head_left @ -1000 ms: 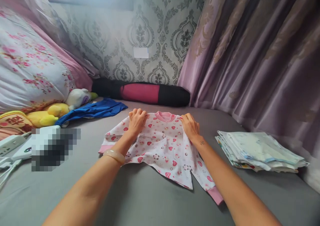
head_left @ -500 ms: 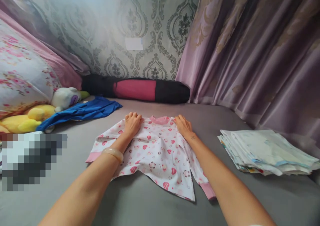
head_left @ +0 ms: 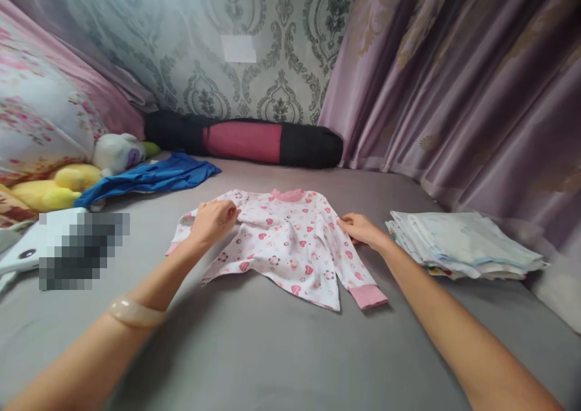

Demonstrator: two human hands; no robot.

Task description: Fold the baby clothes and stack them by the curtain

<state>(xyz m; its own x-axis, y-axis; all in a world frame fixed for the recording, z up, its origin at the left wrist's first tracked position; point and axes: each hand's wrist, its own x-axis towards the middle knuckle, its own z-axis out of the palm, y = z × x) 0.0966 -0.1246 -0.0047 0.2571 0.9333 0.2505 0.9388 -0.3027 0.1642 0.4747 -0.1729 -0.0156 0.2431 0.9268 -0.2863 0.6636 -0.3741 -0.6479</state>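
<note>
While the long-sleeved top (head_left: pixel 290 244) lies spread on the grey sheet (head_left: pixel 281 356), collar (head_left: pixel 289 195) at the far side and hem toward us, we list the following.

Item, left hand (head_left: pixel 212 224): fingers loosely curled, over the left sleeve (head_left: pixel 185 220) and the top's side edge; we cannot tell whether it pinches fabric. A pale bangle (head_left: pixel 136 312) circles the forearm.

Item, right hand (head_left: pixel 363 228): fingertips at the outer edge of the right sleeve (head_left: pixel 347 253), apparently touching it; whether they grip, we cannot tell. The two hands stand well apart, the top's body between them.

Item, step in hand: we judge it to be straightening the sleeves, the body being laid out but rippled. The next move calls, we think, for a light hold on the sleeve edges without dragging the body askew.

Item, changes: half a second ago we had both hands at the shoulders, beside the collar; now both are farther out and nearer us, leaving the shoulders uncovered. The right pink cuff (head_left: pixel 368 296) shows whole, clear of the forearm.

Item, surroundings: folded cloths (head_left: pixel 467 241), stacked at right; blue garment (head_left: pixel 167 174), crumpled, far left.
</note>
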